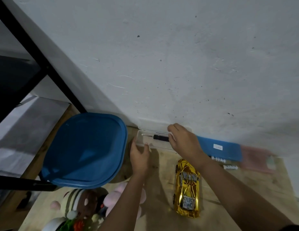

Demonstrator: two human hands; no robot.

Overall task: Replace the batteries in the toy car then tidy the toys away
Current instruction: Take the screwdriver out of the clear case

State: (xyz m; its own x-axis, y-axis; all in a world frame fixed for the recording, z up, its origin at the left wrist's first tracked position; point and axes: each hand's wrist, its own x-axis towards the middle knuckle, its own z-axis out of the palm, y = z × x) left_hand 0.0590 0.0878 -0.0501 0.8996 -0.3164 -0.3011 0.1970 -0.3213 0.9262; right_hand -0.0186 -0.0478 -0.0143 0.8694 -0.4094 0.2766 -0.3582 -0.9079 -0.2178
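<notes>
A gold toy car (187, 189) stands on its wheels on the wooden floor, just below my right forearm. Against the wall lies a long clear plastic box (142, 142) with its lid (150, 124) raised; a black-handled screwdriver (160, 137) lies inside. My left hand (139, 155) grips the box's front left edge between thumb and fingers. My right hand (183, 140) is over the box's right part, fingers curled at the lid's edge. Two white batteries (218, 159) (230, 167) lie to the right of the car.
A big blue tub lid (85, 147) leans at the left beside a black metal frame (37, 52). Plush toys (78, 207) are heaped at the bottom left. A flat blue case (220, 147) and a blurred pink item (257, 159) lie along the white wall.
</notes>
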